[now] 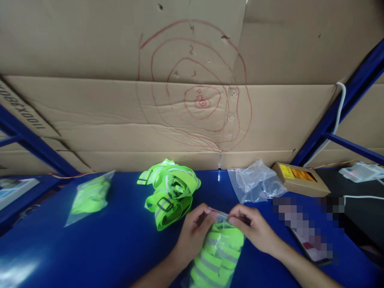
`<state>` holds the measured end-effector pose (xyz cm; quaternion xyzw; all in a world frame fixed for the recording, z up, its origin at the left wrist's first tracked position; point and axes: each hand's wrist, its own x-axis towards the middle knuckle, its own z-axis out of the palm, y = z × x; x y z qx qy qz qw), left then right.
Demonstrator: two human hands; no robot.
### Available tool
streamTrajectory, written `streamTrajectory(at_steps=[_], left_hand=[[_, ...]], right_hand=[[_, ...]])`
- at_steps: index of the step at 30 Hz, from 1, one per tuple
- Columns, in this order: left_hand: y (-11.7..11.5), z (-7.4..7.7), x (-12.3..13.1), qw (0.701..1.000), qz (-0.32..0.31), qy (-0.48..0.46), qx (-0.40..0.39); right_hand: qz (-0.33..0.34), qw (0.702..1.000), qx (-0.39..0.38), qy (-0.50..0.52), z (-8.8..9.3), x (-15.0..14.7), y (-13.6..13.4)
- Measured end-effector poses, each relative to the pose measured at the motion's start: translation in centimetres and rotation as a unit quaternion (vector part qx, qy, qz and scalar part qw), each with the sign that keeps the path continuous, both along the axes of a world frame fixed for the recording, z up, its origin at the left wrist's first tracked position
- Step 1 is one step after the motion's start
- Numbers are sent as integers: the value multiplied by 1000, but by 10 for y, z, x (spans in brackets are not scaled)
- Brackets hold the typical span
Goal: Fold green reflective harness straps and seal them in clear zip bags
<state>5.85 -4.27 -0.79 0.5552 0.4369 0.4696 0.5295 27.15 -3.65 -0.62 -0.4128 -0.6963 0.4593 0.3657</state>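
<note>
A clear zip bag (220,256) with a folded neon-green reflective strap inside lies in front of me, its mouth pointing away. My left hand (196,228) pinches the left corner of the bag's top edge, thumb against fingers. At the right corner of that edge, my right hand (252,226) pinches the plastic in the same way. A reddish line runs along the seal between the two hands. Just beyond my left hand sits a loose pile of neon-green reflective straps (172,190) with black buckles.
A second bag with green strap (91,196) lies on the blue table (90,248) at left. Clear plastic bags (255,182) and a cardboard box (301,179) are at back right. A partly pixelated phone-like object (312,240) lies at right. Cardboard (105,112) stands behind, between blue posts.
</note>
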Motion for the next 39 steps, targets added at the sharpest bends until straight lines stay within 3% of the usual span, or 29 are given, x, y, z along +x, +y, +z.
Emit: streamTrajectory(at_steps=[6, 10, 13, 16, 18, 20, 25, 28, 31, 35, 37, 39], left_hand=[[3, 12, -5, 999, -18, 35, 21], [0, 17, -10, 994, 11, 70, 78], [1, 17, -12, 995, 11, 46, 93], [6, 9, -9, 994, -92, -64, 19], [10, 3, -7, 976, -173, -123, -53], [13, -2, -5, 965, -204, -129, -108], [18, -5, -6, 982, -130, -104, -89], [18, -3, -8, 974, -183, -105, -79], [17, 0, -13, 965, -233, -72, -99], [16, 13, -20, 975, -193, -71, -82], [14, 24, -23, 983, -162, -75, -49], [11, 36, -28, 988, -142, -53, -6]], right_hand=[[-45, 998, 1, 33, 3, 7, 0], [-23, 1000, 8, 18, 11, 9, 2], [-62, 997, 45, 9, 13, 9, 0], [-123, 989, 76, 2, 13, 15, 0], [-144, 987, 71, 3, 13, 21, 3], [-136, 989, 51, 3, 12, 27, 9], [-184, 977, 91, -52, 4, 34, 16], [-217, 969, 105, -53, 0, 34, 13], [-234, 970, 39, 49, 1, 31, 13], [-227, 959, -13, 169, 8, 26, 14], [-238, 963, 48, 116, 11, 27, 10], [-265, 950, 166, 21, 13, 30, 4]])
